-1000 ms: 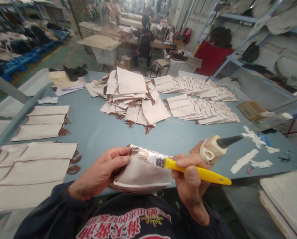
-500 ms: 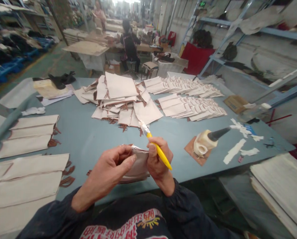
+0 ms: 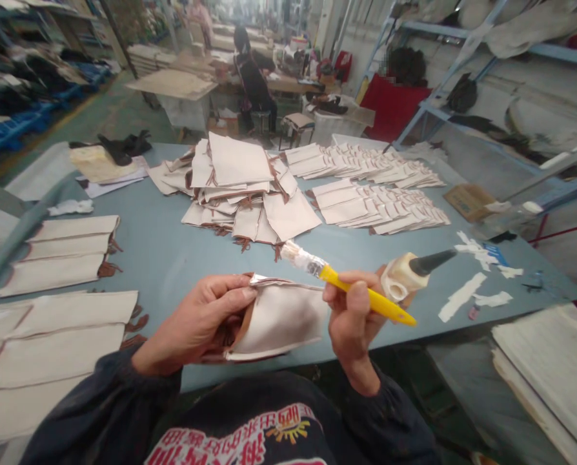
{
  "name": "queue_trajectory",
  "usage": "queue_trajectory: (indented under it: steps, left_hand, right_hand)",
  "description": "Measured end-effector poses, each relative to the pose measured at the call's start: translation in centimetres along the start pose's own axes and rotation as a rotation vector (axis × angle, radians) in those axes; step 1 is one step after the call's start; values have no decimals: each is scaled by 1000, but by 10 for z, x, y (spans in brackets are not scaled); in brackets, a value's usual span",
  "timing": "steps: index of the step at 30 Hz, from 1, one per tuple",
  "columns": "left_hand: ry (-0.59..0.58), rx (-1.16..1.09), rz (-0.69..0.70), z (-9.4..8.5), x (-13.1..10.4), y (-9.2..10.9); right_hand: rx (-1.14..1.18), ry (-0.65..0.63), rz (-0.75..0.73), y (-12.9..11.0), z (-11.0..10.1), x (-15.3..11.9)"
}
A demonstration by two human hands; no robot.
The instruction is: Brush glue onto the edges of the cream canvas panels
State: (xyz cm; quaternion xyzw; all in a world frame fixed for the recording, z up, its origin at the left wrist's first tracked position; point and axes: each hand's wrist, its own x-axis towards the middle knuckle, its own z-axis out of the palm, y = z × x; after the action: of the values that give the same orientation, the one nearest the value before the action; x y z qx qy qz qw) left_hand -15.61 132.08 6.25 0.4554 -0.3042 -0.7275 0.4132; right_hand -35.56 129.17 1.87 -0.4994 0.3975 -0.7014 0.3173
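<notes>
Your left hand pinched the cream fabric piece (image 3: 283, 320) at its upper left corner, and the piece spread from there toward your right hand. Your right hand (image 3: 354, 320) was closed around the yellow-handled brush (image 3: 385, 305), its white-smeared bristles leftward of those fingers. The dark-nozzled bottle (image 3: 402, 274) stood just beyond your right hand; a heap of cream pieces (image 3: 240, 165) lay beyond both hands.
</notes>
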Motion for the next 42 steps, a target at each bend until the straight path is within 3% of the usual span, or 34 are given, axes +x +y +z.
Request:
queue_trajectory:
  steps: [5,10,15,20,25,31,36,40,42]
  left_hand:
    - [-35,-73,0,6,-2,14]
    - [-90,-73,8,13,-3,21]
    - [-76,-13,51,7,-1,23]
    - [-65,16,87,-2,3,25]
    - [-117,16,107,0,1,27]
    - [-139,-45,78,7,-3,30]
    - [-106,-32,94,1,-3,25]
    - [-94,-18,80,-4,-2,21]
    - [-70,-10,67,-5,-2,20]
  right_hand:
    - [53,-229,-190,-27,-10,-2]
    - [-91,-294,-415,-24,-5,6]
    - [-251,-432,-596,-29,-6,19]
    - [-205,-414,-558,-42,-12,20]
    - [-233,-513,-616,-43,-1,24]
    - [-232,-460,-676,-35,6,25]
    - [-178,-284,-628,-36,-4,13]
    - [-195,-428,-642,-34,4,10]
    - [-147,-382,-630,-32,10,11]
